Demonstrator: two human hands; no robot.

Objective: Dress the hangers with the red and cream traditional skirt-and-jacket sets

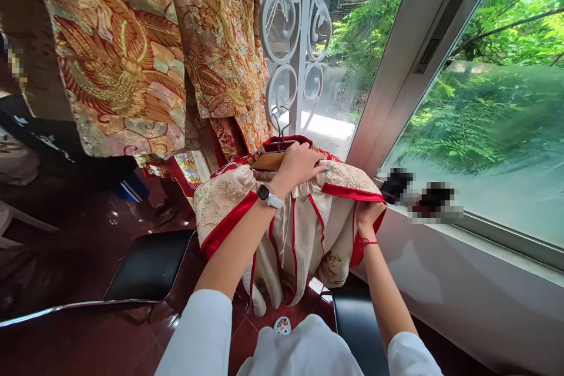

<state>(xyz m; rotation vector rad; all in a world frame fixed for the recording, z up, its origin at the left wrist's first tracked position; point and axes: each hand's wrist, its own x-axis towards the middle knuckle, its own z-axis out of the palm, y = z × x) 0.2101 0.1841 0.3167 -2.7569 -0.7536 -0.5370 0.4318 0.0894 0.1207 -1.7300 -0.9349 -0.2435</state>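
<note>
Head view, looking down past two white sleeves. Cream garment with red edging at the centre of the frame, gold patterning on its upper panels, long folds hanging toward the lower centre. Dark wire hook rises above its neckline, in front of white scrolled metalwork.

Left hand, watch on the wrist, lies back-up across the gathered neckline, just below the hook. Its grip is bent over and clamped on the cloth there; a teal spot shows at one digit's end.

Right hand, red cord at the wrist, is right of centre, beneath the red border of the patterned panel. Fabric covers most of its fingers; whether that grip is closed cannot be told. The panel spreads between the two hands.

Upper left: embroidered robe in gold and red, a second robe beside it, both hanging. Upper right: window, green foliage behind the glass. Two blurred-out dark items on the sill, right of the right hand.

Black seat at lower left, another black seat at lower centre-right. White shoe at bottom centre, on dark red floor.
</note>
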